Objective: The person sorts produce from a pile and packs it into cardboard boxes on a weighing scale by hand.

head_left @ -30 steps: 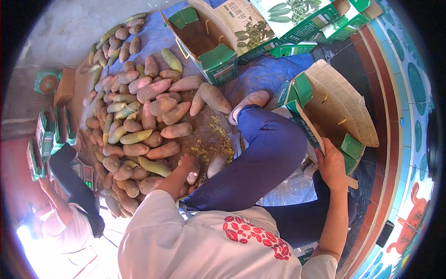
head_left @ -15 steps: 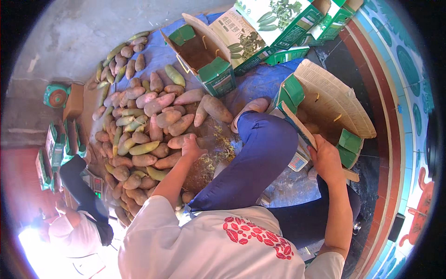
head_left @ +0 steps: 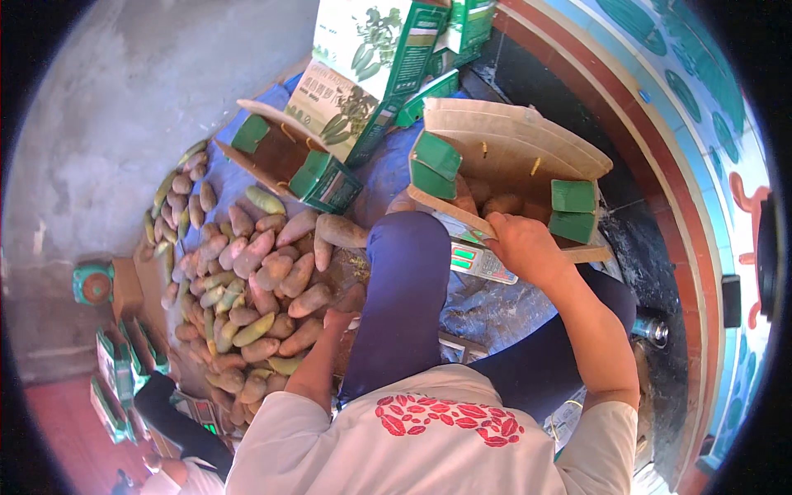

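Note:
My left hand (head_left: 338, 318) is low between the pile of root vegetables (head_left: 276, 276) and my bent left knee. A reddish-brown root (head_left: 352, 298) lies right at its fingers, which blur and are partly hidden, so a grip cannot be made out. My right hand (head_left: 520, 243) is closed over the near cardboard edge of an open carton (head_left: 516, 136) with green flaps. Several reddish roots (head_left: 503, 203) lie inside this carton. Under it a digital scale (head_left: 487, 262) with lit green digits shows at the near side. The pile mixes reddish-brown roots with longer green ones.
Another open carton (head_left: 334, 183) stands beyond the pile on a blue sheet (head_left: 384, 186). Printed green-and-white cartons (head_left: 371, 49) are stacked behind. A brown-edged tiled wall (head_left: 660, 181) curves along the right. A person in dark trousers (head_left: 165, 412) is at lower left.
The view has swung right. My left hand has come back from the pile toward my knee. My right hand stays on the carton edge, and the scale's lit display now shows.

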`<state>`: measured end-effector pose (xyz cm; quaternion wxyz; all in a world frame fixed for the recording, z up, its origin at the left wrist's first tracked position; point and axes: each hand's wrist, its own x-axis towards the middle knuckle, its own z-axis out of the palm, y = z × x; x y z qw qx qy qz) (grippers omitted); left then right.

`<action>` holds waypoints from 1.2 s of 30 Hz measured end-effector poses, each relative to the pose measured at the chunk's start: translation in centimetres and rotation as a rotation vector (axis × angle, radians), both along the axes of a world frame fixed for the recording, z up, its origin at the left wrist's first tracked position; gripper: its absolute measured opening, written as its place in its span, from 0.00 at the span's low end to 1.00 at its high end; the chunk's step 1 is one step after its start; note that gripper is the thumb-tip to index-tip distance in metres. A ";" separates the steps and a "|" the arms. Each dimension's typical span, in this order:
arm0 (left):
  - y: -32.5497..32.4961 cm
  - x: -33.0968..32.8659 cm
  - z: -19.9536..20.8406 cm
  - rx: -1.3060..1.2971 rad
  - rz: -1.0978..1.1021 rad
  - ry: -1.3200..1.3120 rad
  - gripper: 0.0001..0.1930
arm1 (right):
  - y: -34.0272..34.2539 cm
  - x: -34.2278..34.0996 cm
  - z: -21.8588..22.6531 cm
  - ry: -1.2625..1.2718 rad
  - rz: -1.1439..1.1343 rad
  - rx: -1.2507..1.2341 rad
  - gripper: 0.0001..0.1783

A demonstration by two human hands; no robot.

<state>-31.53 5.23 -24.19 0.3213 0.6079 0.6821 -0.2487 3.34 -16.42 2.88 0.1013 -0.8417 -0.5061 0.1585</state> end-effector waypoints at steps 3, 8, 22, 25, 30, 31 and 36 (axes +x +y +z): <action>2.1 -2.3 -2.2 -0.188 0.291 -0.145 0.29 | 0.3 -0.2 1.0 0.047 0.043 0.024 0.15; 4.0 -1.9 -0.7 -0.255 0.608 -0.430 0.22 | -0.6 0.9 1.0 0.167 0.038 0.373 0.19; 4.0 10.4 25.5 0.055 0.346 -1.328 0.24 | -3.1 3.1 1.8 0.032 -0.284 0.586 0.10; 3.5 13.4 28.4 0.077 0.088 -1.421 0.26 | -2.9 3.4 1.7 -0.003 -0.283 0.604 0.10; 0.2 20.7 31.8 0.072 -0.274 -1.417 0.29 | -3.5 3.8 1.6 -0.033 -0.304 0.582 0.10; -0.5 22.0 32.0 0.073 -0.363 -1.426 0.29 | -3.4 3.8 1.7 -0.033 -0.306 0.572 0.10; -4.2 28.0 31.1 0.085 -0.640 -1.359 0.30 | -3.7 3.9 1.7 -0.077 -0.297 0.574 0.10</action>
